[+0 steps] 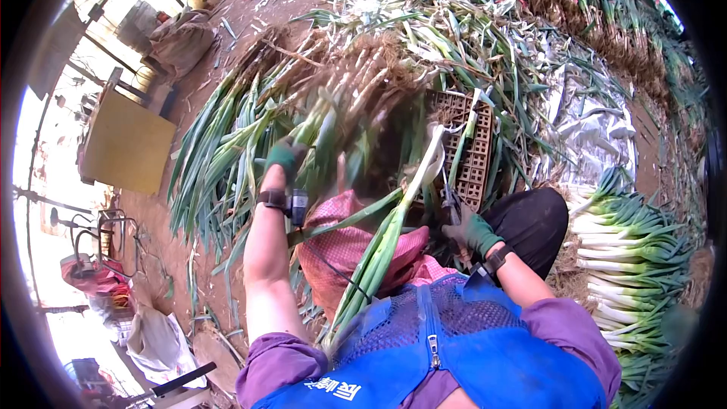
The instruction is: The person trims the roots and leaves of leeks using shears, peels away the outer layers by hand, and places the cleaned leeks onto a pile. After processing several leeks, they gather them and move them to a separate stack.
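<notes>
My left hand (pixel 283 157), in a green glove, is closed round the green part of some leeks (pixel 312 127), whose upper ends are smeared by motion. My right hand (pixel 471 233), also gloved in green, is wrapped round the handles of dark shears (pixel 450 195), blades pointing up. A leek with a white stem (pixel 428 163) lies slantwise over a pink woven sack (pixel 326 261) on my lap, between my arms. Just above my right hand stands a brown plastic crate (pixel 475 155) with a leek lying across it.
A heap of untrimmed leeks (pixel 227 148) with brown roots spreads ahead and left. Neatly stacked leeks with white stems (pixel 606 257) lie at the right. More leeks line the back right. A yellow board (pixel 125 144) and a sack (pixel 182 42) stand at the left.
</notes>
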Motion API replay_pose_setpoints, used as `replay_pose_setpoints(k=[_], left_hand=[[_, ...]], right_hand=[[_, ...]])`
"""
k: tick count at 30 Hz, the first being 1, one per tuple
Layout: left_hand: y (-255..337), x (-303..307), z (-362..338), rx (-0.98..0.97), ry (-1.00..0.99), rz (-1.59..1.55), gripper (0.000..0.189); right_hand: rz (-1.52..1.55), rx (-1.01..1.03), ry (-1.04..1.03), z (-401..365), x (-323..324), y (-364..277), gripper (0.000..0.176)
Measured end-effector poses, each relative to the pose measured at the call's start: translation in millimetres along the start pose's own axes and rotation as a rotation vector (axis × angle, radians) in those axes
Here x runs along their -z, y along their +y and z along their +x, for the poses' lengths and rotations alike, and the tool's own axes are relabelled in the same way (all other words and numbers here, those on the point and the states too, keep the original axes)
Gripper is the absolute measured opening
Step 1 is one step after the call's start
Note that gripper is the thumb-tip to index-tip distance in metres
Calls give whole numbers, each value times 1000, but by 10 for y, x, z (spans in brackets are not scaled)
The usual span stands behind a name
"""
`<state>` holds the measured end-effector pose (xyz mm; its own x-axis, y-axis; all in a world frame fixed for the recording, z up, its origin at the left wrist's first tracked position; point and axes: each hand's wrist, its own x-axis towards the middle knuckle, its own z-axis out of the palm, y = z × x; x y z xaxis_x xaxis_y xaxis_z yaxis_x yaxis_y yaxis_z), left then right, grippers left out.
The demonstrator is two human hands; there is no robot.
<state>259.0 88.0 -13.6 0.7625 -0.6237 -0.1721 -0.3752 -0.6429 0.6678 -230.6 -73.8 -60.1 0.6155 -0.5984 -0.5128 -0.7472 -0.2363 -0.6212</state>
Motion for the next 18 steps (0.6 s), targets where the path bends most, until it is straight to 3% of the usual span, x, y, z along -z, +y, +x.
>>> replay_pose_setpoints(k=[1, 5, 7, 8, 11, 13, 15, 17, 18], left_hand=[[341, 265, -262, -76, 68, 69, 27], [931, 849, -706, -90, -42, -200, 40], [1390, 1013, -1041, -270, 33, 15, 40], [1553, 977, -1160, -262, 41, 58, 35], [1942, 520, -1422, -165, 5, 223, 36], [2076, 80, -1525, -82, -118, 487, 55], [2258, -253, -1818, -17, -300, 514, 67], [1746, -852, -1573, 15, -416, 553, 72], [1755, -924, -1724, 23, -426, 481, 68]], right_hand=[[-9, -6, 6, 8, -7, 12, 92], [-22, -19, 42, -40, 6, -11, 81], [22, -29, 32, -22, -4, 5, 77], [26, -13, 35, -7, -7, 18, 73], [58, 47, 70, 74, -58, 100, 56], [113, 40, 60, 42, 4, 80, 48], [264, -19, 16, 49, 89, 87, 53], [357, -107, -42, -90, 237, -41, 50], [398, -11, -30, -95, 165, 19, 47]])
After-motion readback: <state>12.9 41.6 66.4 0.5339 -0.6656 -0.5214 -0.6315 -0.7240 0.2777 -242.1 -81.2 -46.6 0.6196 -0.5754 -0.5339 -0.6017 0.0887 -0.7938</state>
